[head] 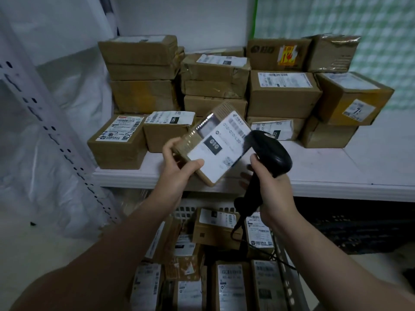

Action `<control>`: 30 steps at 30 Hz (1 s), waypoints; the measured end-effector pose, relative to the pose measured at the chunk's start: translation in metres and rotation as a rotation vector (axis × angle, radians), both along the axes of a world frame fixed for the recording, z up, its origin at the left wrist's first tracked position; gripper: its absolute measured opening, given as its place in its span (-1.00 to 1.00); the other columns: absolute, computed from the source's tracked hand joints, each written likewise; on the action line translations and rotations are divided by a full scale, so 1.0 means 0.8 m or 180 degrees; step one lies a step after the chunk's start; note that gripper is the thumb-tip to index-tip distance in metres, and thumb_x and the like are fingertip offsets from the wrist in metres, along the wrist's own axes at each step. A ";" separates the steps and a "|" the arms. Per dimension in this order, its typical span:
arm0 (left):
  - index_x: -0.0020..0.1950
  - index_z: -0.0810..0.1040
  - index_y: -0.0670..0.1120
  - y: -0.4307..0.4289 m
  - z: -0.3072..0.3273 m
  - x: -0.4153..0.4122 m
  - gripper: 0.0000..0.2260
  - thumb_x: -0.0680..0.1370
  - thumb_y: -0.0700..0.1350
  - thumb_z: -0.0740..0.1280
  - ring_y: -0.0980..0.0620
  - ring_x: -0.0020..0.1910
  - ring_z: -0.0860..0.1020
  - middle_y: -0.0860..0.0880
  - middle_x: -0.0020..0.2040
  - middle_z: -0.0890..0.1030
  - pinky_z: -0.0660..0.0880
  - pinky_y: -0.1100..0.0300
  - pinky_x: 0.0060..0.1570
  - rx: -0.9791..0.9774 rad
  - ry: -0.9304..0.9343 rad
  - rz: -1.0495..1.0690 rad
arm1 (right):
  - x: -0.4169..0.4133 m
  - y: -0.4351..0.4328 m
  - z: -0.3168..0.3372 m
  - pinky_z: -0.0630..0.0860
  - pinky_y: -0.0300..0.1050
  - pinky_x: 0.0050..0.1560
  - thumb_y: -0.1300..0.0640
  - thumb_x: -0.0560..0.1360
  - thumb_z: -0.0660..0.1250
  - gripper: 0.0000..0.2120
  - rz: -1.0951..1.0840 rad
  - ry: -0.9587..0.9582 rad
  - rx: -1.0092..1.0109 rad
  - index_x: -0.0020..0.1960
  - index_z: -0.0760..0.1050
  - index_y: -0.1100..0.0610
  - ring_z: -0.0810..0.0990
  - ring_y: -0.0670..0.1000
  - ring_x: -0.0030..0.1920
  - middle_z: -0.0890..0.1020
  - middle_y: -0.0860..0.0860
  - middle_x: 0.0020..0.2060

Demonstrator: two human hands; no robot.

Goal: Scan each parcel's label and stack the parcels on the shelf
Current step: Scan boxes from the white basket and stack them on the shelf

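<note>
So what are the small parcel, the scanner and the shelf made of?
Small parcel: looks like brown cardboard under glossy clear tape that catches light, with a white paper label. Barcode scanner: seemingly black moulded plastic, smooth, dull sheen. Shelf: white, smooth; painted metal or laminate, cannot tell.

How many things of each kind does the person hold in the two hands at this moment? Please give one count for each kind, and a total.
parcel: 1, held in the left hand
barcode scanner: 1, held in the right hand
Total: 2
</note>
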State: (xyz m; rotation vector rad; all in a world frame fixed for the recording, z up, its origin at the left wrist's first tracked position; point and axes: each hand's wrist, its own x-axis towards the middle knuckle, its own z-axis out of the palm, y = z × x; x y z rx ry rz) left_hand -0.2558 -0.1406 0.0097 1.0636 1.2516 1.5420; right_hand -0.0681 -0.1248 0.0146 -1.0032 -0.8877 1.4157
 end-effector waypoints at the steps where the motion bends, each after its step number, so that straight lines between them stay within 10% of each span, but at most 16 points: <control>1: 0.13 0.29 0.25 -0.001 -0.002 0.000 -0.51 0.35 -0.04 0.47 -0.03 0.21 0.50 -0.03 0.21 0.49 0.49 -0.02 0.19 -0.0135 0.0171 -0.0048 | -0.001 0.000 0.002 0.61 -0.09 -0.02 0.10 0.50 0.42 -0.82 0.0130 -0.0027 0.0061 0.10 0.57 -0.02 0.69 -0.02 -0.01 0.72 -0.04 -0.07; 7: 0.00 0.33 -0.04 -0.004 0.003 -0.010 -0.71 0.53 0.10 0.35 0.10 -0.10 0.43 0.01 -0.05 0.42 0.34 0.23 -0.19 -0.0540 0.1508 0.0100 | -0.002 0.008 0.005 0.54 0.10 0.22 0.13 0.47 0.45 -0.80 0.0419 -0.0265 0.0294 0.09 0.62 0.00 0.65 0.05 0.12 0.71 0.03 0.00; 14: 0.25 0.39 -0.07 0.006 -0.002 -0.010 -0.62 0.55 0.12 0.28 -0.01 0.14 0.60 -0.06 0.17 0.61 0.52 0.00 0.16 -0.1055 -0.0365 -0.0345 | 0.008 0.017 0.010 0.55 -0.13 0.07 0.11 0.45 0.46 -0.80 0.0347 -0.0533 0.0425 0.08 0.60 0.01 0.64 -0.05 0.08 0.70 -0.02 -0.02; 24: 0.20 0.46 -0.10 0.002 0.005 -0.013 -0.49 0.32 0.08 0.41 -0.02 0.10 0.61 -0.11 0.12 0.65 0.53 0.10 0.09 -0.1129 -0.0486 -0.0728 | 0.022 0.020 0.000 0.56 0.08 0.06 0.36 0.38 0.43 -0.91 0.0273 -0.0885 0.0550 -0.15 0.61 0.22 0.63 0.12 -0.08 0.65 0.27 -0.15; 30: 0.11 0.31 0.02 0.009 0.006 -0.003 -0.56 0.40 -0.07 0.51 0.01 0.12 0.59 -0.10 0.17 0.55 0.58 0.11 0.02 -0.0320 0.0315 -0.0119 | 0.022 0.019 0.009 0.47 -0.39 -0.17 0.18 0.44 0.47 -0.87 0.0018 -0.1328 0.1226 -0.06 0.58 0.03 0.59 -0.22 -0.15 0.64 -0.16 -0.24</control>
